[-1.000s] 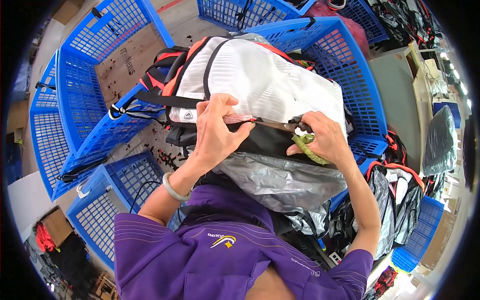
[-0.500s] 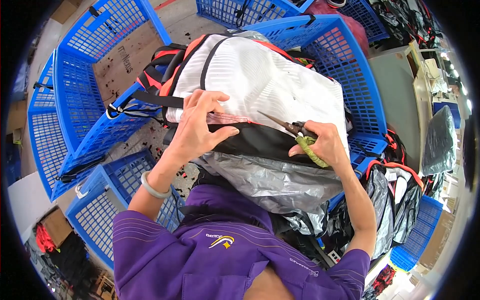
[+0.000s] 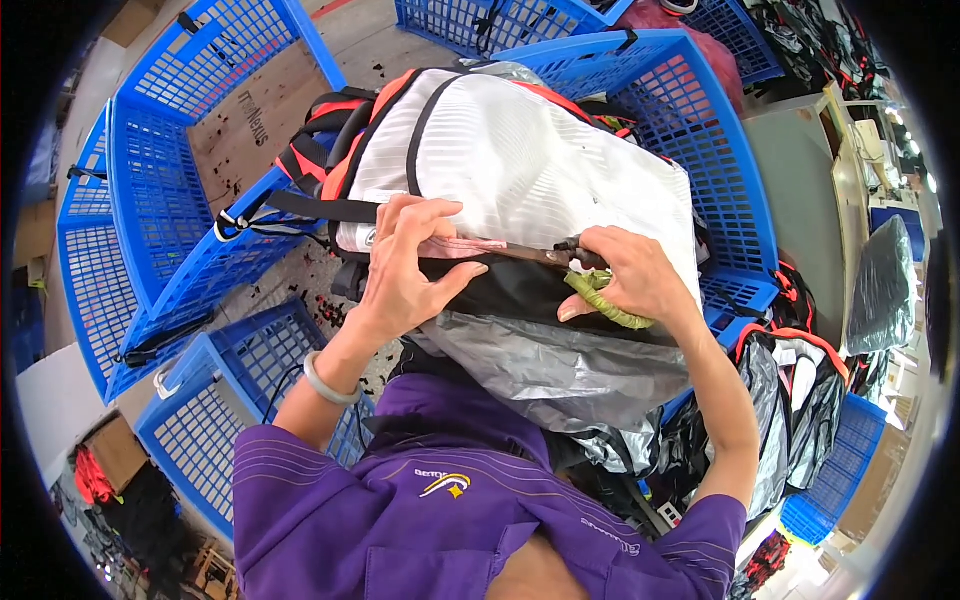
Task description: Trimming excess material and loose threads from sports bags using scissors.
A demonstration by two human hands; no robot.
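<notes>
A white backpack [image 3: 540, 150] with black and orange-red trim lies in front of me, its black lower panel [image 3: 510, 290] facing me. My left hand [image 3: 400, 270] rests at its left side, thumb and forefinger apart across the reddish seam strip [image 3: 462, 246]. My right hand [image 3: 640, 275] is closed around scissors [image 3: 605, 300], whose handle is wrapped in yellow-green material. Their dark blades lie along the seam, pointing toward my left hand. I cannot tell whether the tips touch the strip.
Silver sheet material [image 3: 540, 360] hangs below the bag. A blue crate [image 3: 690, 110] stands behind it, with another blue crate [image 3: 150, 190] at the left and a smaller one [image 3: 205, 420] nearer. Black and silver bags [image 3: 790, 400] are at the right. Dark scraps litter the floor.
The scissors have swung down from a raised angle to lie along the seam strip. My right hand has shifted slightly left and upward; my left hand has barely moved.
</notes>
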